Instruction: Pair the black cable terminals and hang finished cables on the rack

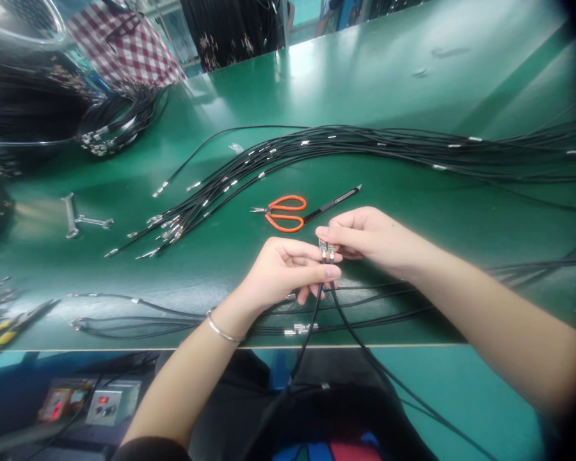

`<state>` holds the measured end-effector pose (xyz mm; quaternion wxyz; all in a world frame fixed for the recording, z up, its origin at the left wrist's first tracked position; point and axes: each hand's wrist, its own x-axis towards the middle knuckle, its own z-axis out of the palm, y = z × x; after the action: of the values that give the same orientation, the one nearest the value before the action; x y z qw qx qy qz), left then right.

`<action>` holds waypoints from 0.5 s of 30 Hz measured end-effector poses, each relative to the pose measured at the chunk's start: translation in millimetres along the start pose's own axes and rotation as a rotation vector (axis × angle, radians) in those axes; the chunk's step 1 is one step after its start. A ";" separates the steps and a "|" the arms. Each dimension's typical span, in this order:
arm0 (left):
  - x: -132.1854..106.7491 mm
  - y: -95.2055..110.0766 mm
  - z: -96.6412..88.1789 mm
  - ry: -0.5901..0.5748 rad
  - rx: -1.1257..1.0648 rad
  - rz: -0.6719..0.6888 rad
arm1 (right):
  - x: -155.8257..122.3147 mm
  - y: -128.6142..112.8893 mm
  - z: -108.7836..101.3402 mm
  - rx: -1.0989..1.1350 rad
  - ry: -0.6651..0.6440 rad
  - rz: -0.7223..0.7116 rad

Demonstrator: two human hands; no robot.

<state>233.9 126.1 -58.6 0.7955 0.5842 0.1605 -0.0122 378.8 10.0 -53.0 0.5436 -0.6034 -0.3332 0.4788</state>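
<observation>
Two black cables (335,296) hang side by side from my hands, their small metal connector ends (327,248) pointing up and away from me. My left hand (297,272) pinches both cables just below the connectors, thumb on top. At the tips, my right hand (352,235) has its thumb and index finger closed on the connector ends. Just beyond my hands lie orange-handled scissors (287,213) and a black craft knife (333,203) on the green table (393,230).
A long bundle of black cables (365,137) runs across the table. More cables (173,320) lie along the near edge. On the left are two wrenches (72,214), yellow-handled pliers (12,326) and a coil of cables (120,121). Control boxes (106,402) sit below the table.
</observation>
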 end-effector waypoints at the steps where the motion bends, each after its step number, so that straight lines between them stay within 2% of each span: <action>1: 0.5 -0.1 -0.5 0.005 0.008 0.014 | -0.6 -0.5 0.6 0.017 0.003 -0.002; 4: 2.8 1.8 -5.3 0.079 0.001 0.108 | -3.6 -2.2 1.9 0.062 -0.046 0.030; 5: 3.9 3.5 -8.3 0.128 -0.016 0.156 | -4.6 -2.8 2.0 0.052 -0.105 0.063; 8: 8.3 10.9 -21.0 0.296 -0.072 0.317 | -5.7 -5.6 0.4 -0.037 -0.393 0.149; 10: 12.0 16.9 -32.0 0.387 -0.104 0.401 | -5.3 -10.2 -4.1 -0.083 -0.478 0.121; 11: 13.5 20.1 -38.2 0.426 -0.121 0.434 | -5.6 -13.7 -8.5 -0.088 -0.438 0.078; 12: 14.4 23.7 -45.1 0.469 -0.136 0.464 | -7.2 -18.1 -14.8 -0.074 -0.337 0.025; 15: 5.5 37.2 -71.8 0.690 -0.108 0.565 | -24.7 -32.6 -48.7 0.030 0.143 -0.178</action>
<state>229.6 205.8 -44.8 0.6970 0.5325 0.2510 0.4094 420.6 -23.1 -18.3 0.6155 -0.5959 -0.3386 0.3891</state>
